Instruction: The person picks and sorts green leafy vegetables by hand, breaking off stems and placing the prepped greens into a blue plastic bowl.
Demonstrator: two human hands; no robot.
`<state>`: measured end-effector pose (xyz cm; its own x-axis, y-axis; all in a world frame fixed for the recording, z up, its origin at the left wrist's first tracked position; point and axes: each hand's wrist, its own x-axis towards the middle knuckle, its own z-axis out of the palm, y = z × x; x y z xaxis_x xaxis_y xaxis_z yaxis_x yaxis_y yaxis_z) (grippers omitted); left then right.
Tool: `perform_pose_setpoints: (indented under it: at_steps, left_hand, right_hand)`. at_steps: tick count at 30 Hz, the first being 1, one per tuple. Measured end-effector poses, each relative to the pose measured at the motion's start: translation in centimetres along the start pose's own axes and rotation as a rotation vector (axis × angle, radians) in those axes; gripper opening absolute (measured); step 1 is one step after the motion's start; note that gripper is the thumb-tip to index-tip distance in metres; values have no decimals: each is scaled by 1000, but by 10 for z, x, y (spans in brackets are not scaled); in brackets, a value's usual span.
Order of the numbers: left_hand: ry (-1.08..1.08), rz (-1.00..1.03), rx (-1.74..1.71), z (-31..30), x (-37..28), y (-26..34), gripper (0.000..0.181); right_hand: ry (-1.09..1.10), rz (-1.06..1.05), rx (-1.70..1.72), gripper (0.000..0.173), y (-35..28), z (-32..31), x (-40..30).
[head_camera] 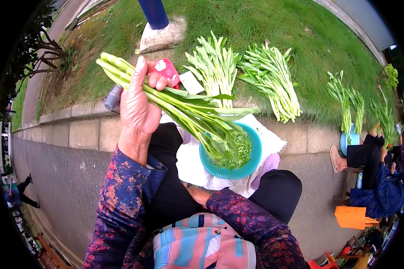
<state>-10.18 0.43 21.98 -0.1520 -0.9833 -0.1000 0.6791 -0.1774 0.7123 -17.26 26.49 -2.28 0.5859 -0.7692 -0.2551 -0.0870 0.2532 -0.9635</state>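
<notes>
My left hand [141,101] is closed round the stalks of a bunch of leafy green vegetable [188,114], its leaves hanging down to the right. The leaf tips reach over a turquoise plastic basin [258,148] with chopped greens [240,151] inside. My right hand [198,195] is low between my knees, mostly hidden by the sleeve and trousers; its fingers cannot be made out. The basin stands on a white woven sack [188,168]. Two bunches of long-leaved greens, one upright-looking [217,70] and one slanted [272,80], lie beyond it at the grass edge.
A red packet [166,70], a white card [191,82] and a grey bottle [113,97] lie near the stone kerb [84,134]. A blue post [155,15] rises from a concrete base. At right, people sit beside a light-blue basin [344,143] and an orange bag [350,217].
</notes>
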Motion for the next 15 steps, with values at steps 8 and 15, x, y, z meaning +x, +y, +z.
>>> perform_pose_setpoints:
  at_steps: [8, 15]
  left_hand:
    - [17, 18, 147, -31, 25, -44, 28]
    - [-172, 221, 1034, 16, 99, -63, 25]
  right_hand:
    - [-315, 420, 431, 56, -115, -63, -39]
    - [207, 117, -451, 27, -119, -157, -57]
